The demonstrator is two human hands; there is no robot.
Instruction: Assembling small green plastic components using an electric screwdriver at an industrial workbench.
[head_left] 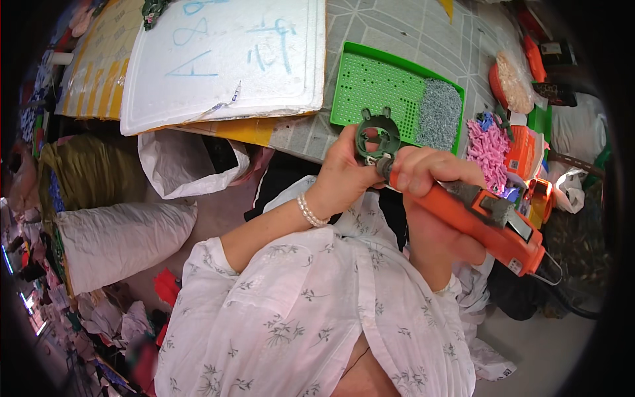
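Observation:
My left hand (pixel 338 177) is closed around a dark green round plastic part (pixel 388 134), a ring-shaped piece with two small lugs at its top. In my right hand (pixel 433 198) is an orange electric screwdriver (pixel 499 242), held tilted with its nose pointing up and left. The screwdriver's tip meets the lower edge of the ring, close to my left fingertips; whether a screw sits there is too small to tell. Just beyond both hands lies a green perforated tray (pixel 372 86), with a heap of small grey screw-like pieces (pixel 439 114) at its right end.
A white foam board (pixel 225 73) with blue handwriting covers the table's left side. Pink pieces (pixel 487 153), an orange box (pixel 524 151) and a red bowl (pixel 497 86) crowd the right. White sacks (pixel 126 239) stand on the floor at left. A black cable (pixel 574 306) trails at lower right.

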